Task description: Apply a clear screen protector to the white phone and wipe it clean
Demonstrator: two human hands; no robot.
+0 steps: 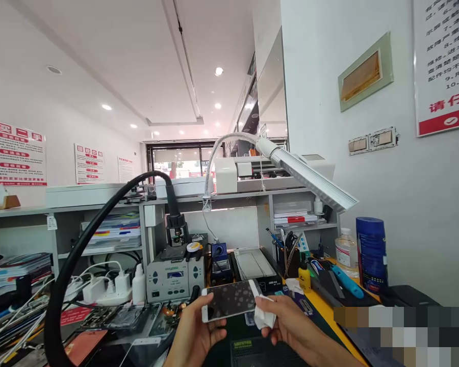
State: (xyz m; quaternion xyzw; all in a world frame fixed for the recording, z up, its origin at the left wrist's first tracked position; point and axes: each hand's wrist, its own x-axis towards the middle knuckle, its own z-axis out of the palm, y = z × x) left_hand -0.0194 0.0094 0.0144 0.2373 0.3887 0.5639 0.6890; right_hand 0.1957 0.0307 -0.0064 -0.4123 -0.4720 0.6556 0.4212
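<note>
A white-framed smartphone is held up over the workbench, its dark screen covered with blotchy marks. My left hand grips its left end, thumb on the front edge and fingers beneath. At the phone's right end, my right hand pinches a crumpled white wipe, which touches the phone's edge. Below the hands lies a dark green work mat with a black printed panel on it.
Behind the phone stands a grey hot-air station, its black hose arching across the left. A lamp hangs overhead. To the right are a yellow bottle, a blue canister and a clear bottle. Cables and phone parts crowd the left.
</note>
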